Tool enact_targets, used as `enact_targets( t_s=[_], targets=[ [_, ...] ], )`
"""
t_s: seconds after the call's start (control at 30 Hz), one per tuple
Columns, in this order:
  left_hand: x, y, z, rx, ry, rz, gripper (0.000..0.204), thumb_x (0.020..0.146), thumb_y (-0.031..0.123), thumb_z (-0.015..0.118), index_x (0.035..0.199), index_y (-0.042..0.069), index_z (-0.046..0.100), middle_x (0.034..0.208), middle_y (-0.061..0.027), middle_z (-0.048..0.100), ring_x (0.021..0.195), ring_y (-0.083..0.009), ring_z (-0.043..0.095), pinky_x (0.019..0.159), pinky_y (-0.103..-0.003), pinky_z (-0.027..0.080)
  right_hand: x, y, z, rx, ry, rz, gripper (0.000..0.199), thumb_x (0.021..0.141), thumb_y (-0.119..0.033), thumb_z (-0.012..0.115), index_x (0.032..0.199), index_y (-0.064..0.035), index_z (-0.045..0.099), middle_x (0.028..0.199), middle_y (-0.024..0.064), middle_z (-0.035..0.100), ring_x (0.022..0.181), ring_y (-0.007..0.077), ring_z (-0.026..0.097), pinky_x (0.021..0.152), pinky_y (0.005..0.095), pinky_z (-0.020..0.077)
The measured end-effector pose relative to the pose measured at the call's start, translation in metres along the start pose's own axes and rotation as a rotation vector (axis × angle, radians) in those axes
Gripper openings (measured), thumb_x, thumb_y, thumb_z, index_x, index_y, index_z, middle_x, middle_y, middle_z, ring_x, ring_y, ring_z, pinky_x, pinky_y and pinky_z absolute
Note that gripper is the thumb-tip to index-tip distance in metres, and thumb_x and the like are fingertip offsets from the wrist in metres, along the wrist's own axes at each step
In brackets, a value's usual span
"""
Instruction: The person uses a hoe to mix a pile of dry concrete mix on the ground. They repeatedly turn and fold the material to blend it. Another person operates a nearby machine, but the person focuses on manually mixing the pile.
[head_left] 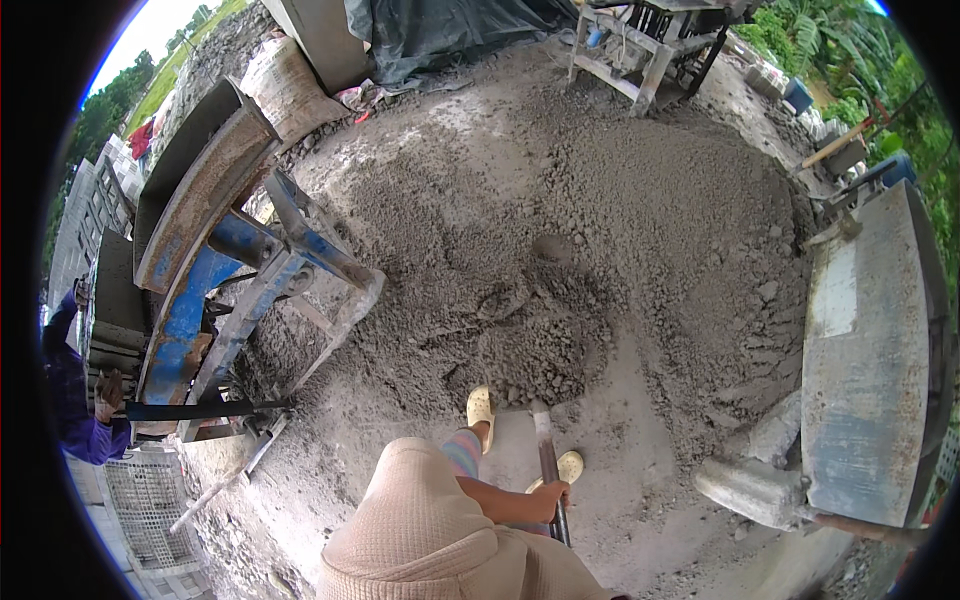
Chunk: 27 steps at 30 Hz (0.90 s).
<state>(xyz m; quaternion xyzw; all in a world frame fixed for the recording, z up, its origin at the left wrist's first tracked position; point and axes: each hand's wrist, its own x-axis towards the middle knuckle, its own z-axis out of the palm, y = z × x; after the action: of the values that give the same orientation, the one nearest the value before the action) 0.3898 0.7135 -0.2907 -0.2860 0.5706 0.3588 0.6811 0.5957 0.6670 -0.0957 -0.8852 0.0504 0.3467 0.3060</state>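
My left hand (552,494) is closed round the dark shaft of a shovel (547,455), its bare forearm reaching across from a beige sleeve. The shaft slopes up to the front edge of a heap of damp grey sand or concrete mix (540,350), and the blade is covered by it. My right hand does not show; the upper end of the shaft runs down beside my beige shirt (410,520). My feet, in pale yellow clogs (480,408), stand either side of the shaft.
At left stands a rusty blue metal machine frame (200,290); a co-worker's purple sleeve (100,440) and hands are beside it. A large grey metal bin (865,350) stands at right. Behind the heap are a full sack (290,90), a dark tarp (450,40) and a wooden stand (640,60).
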Motion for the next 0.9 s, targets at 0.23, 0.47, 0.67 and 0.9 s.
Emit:
enact_targets(
  t_s=[0.23,0.47,0.67,0.9],
  targets=[
    [-0.176,0.319,-0.045,-0.068,0.176,0.429,0.007,0.064,0.005,0.052,0.07,0.0,0.051,0.056,-0.0106,0.049,0.051,-0.0222,0.05,0.047,-0.035,0.04,-0.073,0.001,0.079,0.079,-0.281,0.045,0.056,0.079,-0.067,0.034,0.061,-0.0142,0.036,0.044,0.0008,0.033,0.034,0.0154,0.034,0.034,0.0299,0.033],
    [-0.429,0.518,-0.115,-0.348,-0.38,1.267,0.013,0.075,0.014,0.059,0.069,0.007,0.05,0.057,-0.0047,0.051,0.052,-0.0175,0.051,0.053,-0.032,0.047,-0.264,-0.073,0.23,0.39,-1.087,-0.197,0.056,0.079,-0.065,0.031,0.06,-0.012,0.037,0.05,0.0038,0.038,0.047,0.0176,0.04,0.046,0.0299,0.0343],
    [-0.442,0.518,-0.185,-0.534,-0.949,1.234,0.012,0.08,0.015,0.057,0.071,0.01,0.051,0.062,0.0033,0.05,0.054,-0.0099,0.05,0.055,-0.028,0.048,-0.375,-0.067,0.263,0.581,-1.549,-1.337,0.051,0.077,-0.056,0.049,0.07,-0.0058,0.046,0.059,0.0054,0.048,0.047,0.0168,0.046,0.043,0.0281,0.036],
    [-0.397,0.525,-0.253,-0.568,-1.235,1.217,0.016,0.077,0.012,0.052,0.062,0.01,0.046,0.059,0.004,0.043,0.053,-0.0081,0.043,0.057,-0.027,0.042,-0.384,-0.048,0.311,0.709,-1.552,-2.068,0.048,0.071,-0.052,0.06,0.077,-0.0059,0.049,0.065,0.0074,0.053,0.055,0.0223,0.052,0.051,0.0321,0.0435]
  ],
)
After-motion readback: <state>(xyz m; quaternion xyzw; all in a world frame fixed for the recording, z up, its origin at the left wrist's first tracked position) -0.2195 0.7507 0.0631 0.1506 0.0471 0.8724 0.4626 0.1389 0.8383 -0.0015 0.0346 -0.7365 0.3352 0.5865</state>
